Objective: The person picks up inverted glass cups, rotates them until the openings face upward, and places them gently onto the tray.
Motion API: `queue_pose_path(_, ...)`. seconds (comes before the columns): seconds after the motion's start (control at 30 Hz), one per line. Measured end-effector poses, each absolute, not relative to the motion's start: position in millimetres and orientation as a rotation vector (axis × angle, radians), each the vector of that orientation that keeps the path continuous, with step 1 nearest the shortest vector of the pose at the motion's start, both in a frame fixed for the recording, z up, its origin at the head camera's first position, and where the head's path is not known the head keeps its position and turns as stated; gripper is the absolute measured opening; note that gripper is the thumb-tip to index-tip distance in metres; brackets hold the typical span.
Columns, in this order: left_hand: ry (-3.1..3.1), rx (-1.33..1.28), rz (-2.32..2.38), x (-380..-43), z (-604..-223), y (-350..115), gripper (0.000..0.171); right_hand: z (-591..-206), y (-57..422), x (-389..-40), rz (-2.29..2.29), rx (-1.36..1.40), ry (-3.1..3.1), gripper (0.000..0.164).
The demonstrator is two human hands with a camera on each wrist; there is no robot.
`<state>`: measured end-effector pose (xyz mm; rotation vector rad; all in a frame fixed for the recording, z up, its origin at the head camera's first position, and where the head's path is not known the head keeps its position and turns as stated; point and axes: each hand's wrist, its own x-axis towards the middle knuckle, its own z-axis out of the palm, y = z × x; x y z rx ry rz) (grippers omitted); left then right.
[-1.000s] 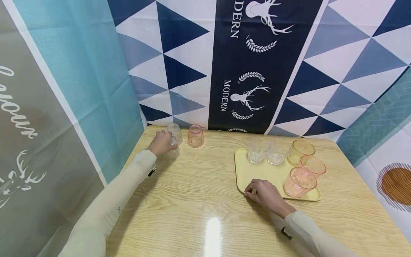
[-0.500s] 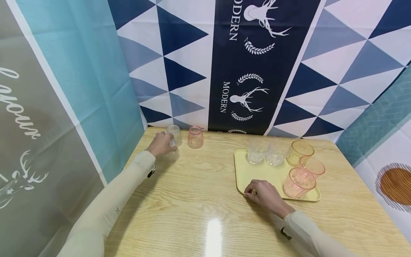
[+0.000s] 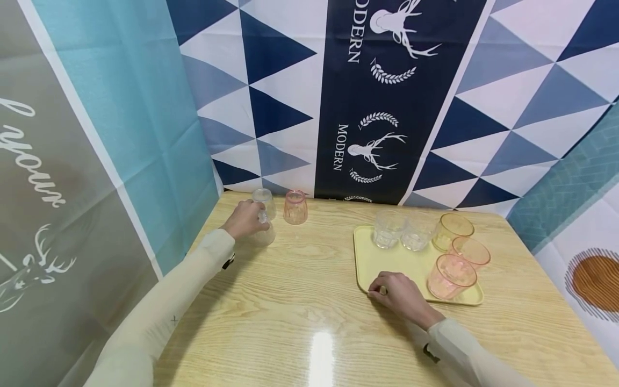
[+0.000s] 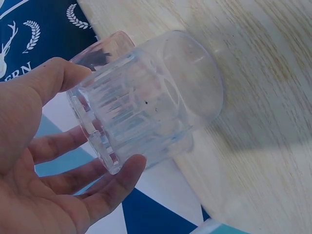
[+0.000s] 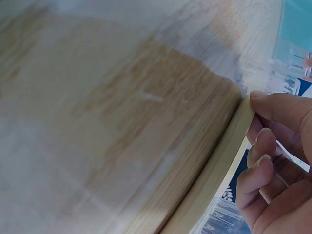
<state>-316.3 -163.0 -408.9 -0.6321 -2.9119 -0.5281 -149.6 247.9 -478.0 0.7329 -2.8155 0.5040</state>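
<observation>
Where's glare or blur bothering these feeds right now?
Head: a bright glare streak on the near part of the table; left wrist: the clear glass is fairly crisp, with a soft-edged shadow on the wood past its mouth; right wrist: wood grain smeared and washed out, the tray edge clearer.

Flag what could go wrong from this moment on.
The left hand grips the upside-down clear glass only near its base, so it might slip.
That glass could bump the other clear glass close behind it.
The right hand pinches the edge of the tray; a sharp tug might jostle the pink glasses standing close together there.
</observation>
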Motion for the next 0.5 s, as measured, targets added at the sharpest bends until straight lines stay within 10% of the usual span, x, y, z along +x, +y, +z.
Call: queue_pose_path(0.5, -2.903, -0.689, -0.562, -306, -408, -156, 0.047, -476, 246, -150, 0.495, 0.717, -2.832, 0.009)
